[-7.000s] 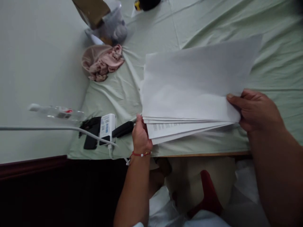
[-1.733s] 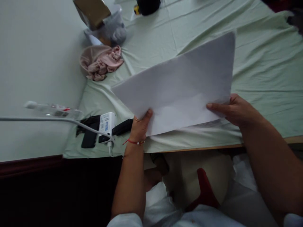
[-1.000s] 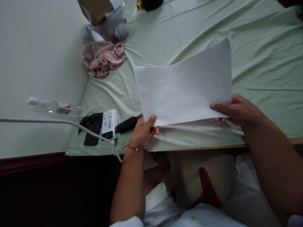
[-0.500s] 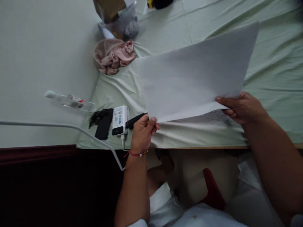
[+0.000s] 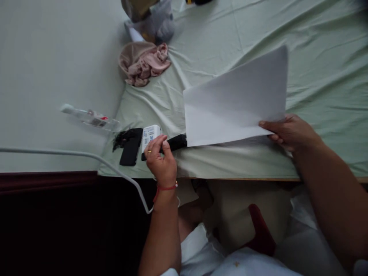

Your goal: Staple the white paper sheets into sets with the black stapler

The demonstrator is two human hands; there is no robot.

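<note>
A blank white sheet of paper (image 5: 235, 99) is raised over the cloth-covered surface, its far right corner lifted. My right hand (image 5: 296, 132) pinches its near right edge between thumb and fingers. My left hand (image 5: 161, 157) is off the paper, its thumb and fingers slightly apart. It hovers at the left end of a black oblong object (image 5: 177, 142) and over the near end of a white power bank (image 5: 151, 133). Whether it touches either cannot be made out. Left of the power bank lies a black phone (image 5: 130, 147).
A clear plastic bottle (image 5: 92, 119) lies by the wall, near a dark tangled item (image 5: 123, 138). Behind are a crumpled pink cloth (image 5: 146, 65) and a plastic bag (image 5: 158, 23). A grey bar (image 5: 86, 153) crosses the left side. Light green sheet (image 5: 322, 76) covers the surface.
My left hand has let go of the paper's near left corner and moved left to the black object and power bank. The paper, still in my right hand, has tilted and its far right corner shifted left.
</note>
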